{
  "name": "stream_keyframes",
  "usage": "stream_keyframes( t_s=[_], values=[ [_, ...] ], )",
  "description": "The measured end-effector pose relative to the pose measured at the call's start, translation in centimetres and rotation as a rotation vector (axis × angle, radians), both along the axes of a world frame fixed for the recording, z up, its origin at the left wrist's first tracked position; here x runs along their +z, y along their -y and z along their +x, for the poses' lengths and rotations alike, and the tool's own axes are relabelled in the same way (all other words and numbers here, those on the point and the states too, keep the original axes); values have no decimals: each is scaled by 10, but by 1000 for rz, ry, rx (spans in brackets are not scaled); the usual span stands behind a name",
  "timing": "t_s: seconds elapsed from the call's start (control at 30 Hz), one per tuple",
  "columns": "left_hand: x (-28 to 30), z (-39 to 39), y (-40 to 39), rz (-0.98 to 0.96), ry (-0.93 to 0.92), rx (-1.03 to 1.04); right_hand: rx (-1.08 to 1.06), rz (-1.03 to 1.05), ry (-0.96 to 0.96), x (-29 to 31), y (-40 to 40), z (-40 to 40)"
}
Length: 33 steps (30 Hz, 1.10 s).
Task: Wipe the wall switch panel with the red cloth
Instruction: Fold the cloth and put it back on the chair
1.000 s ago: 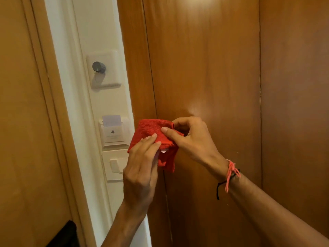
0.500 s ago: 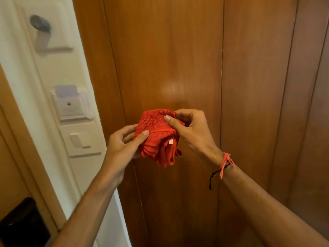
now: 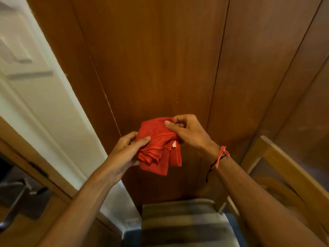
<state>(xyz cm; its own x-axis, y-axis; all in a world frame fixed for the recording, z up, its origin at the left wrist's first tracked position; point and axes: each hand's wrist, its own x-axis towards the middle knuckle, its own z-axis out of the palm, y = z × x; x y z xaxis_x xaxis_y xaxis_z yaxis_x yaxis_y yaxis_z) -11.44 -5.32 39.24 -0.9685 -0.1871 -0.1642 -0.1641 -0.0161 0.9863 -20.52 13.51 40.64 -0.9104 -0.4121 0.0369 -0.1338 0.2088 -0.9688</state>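
The red cloth [image 3: 159,147] is bunched and folded in front of the brown wooden panelling, held between both hands. My left hand [image 3: 124,154] pinches its left edge with thumb on top. My right hand [image 3: 188,132] grips its upper right corner; a red and a black thread circle that wrist. The white switch panel [image 3: 21,57] is a blurred shape on the white wall strip at the upper left edge, well away from the cloth.
Wooden wall panels [image 3: 160,59] fill the middle and right. A wooden chair frame [image 3: 288,166] with a striped seat cushion [image 3: 187,223] stands at lower right. A wooden door [image 3: 53,175] with a metal handle [image 3: 16,202] sits at lower left.
The view has swung down and right, so the switch panels slid to the upper left edge and a chair appeared. Both hands kept hold of the cloth, now away from the panels.
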Motion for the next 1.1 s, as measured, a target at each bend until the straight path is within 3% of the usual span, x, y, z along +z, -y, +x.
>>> stream_keyframes(
  t_s=[0.2, 0.33, 0.53, 0.8, 0.97, 1.1],
  values=[
    [-143, 23, -25, -23, 332, 60, -53, 222, 411, -154, -15, 17],
    [-237, 47, -45, 2, 538, 121, -117, 173, 748, -234, -25, 50],
    [-349, 76, -64, 11, 659, 164, -135, 100, 1093, -333, -29, 90],
    [-418, 114, -88, -107, 589, -91, -150, 139, 1220, -423, -34, 131],
    [-426, 119, -85, -189, 585, -146, -143, 94, 1215, -434, -41, 137],
    [-416, 115, -74, -325, 545, -178, -142, 203, 1113, -421, -41, 133]
  ],
)
